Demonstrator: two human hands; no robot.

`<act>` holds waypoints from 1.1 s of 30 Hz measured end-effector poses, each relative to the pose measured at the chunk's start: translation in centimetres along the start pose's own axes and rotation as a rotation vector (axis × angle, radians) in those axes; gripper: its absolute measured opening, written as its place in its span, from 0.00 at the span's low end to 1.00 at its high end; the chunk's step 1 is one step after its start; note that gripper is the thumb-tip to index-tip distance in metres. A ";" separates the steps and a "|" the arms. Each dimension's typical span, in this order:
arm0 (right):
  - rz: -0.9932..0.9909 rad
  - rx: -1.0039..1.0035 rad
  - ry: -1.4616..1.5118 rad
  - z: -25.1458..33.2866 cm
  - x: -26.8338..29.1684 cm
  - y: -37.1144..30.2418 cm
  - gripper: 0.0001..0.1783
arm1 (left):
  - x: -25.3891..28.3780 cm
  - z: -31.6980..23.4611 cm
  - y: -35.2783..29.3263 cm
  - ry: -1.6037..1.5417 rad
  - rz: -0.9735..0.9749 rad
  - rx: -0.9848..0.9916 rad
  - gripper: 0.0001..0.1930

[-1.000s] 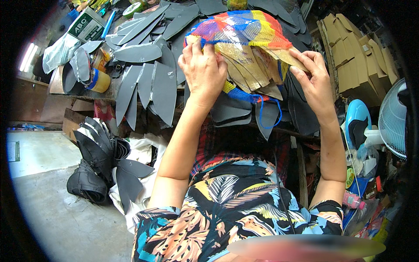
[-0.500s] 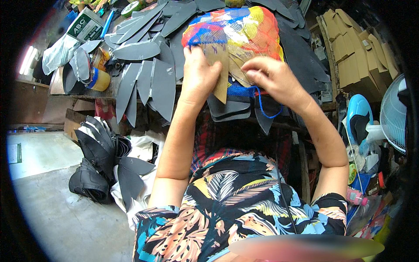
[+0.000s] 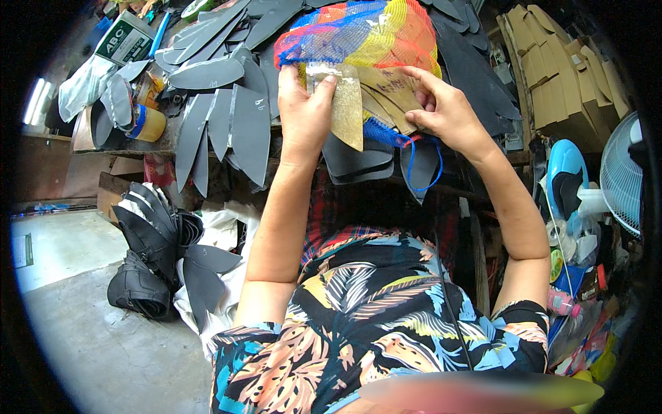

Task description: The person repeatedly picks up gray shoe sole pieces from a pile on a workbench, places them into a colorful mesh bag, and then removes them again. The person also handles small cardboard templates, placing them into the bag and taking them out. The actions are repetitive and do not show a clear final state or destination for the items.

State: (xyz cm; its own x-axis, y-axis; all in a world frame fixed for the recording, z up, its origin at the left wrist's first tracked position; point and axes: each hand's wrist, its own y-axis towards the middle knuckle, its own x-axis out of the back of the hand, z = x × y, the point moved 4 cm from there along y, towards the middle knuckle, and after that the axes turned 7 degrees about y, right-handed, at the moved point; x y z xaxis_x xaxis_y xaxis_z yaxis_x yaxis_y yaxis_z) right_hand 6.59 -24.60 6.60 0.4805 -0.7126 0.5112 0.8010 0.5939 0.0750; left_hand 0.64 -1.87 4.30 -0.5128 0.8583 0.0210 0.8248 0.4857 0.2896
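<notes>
A stiff tan pattern piece with a pointed lower end is pinched in my left hand, thumb on its front. My right hand is closed on the right edge of a fan of tan pattern pieces, some with handwritten marks. Behind and above both hands bulges a red, blue and yellow mesh bag; its contents are hard to make out. From its blue lower edge a blue cord hangs in a loop over dark grey cut pieces.
Dark grey leaf-shaped pieces cover the bench to the left. A jar with a blue band stands at its left end. Folded brown cardboard and a fan are on the right. Stacked black pieces lie lower left.
My right hand has moved slightly right and now grips the fanned pieces. The piece in my left hand now shows a paler face with a shiny top. The view has shifted slightly.
</notes>
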 end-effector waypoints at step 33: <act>-0.079 0.316 -0.644 3.2 -0.9 -2.0 0.18 | -0.6 -4.2 -1.7 0.630 0.327 -0.326 0.06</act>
State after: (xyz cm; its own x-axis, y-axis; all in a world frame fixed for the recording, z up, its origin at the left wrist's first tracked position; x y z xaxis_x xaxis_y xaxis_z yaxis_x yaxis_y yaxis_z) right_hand 3.45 -23.94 8.70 0.0413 -0.4538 0.8901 0.6364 0.6987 0.3267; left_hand -1.46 -3.89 7.79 -0.3753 0.6459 0.6648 0.8954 0.0674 0.4401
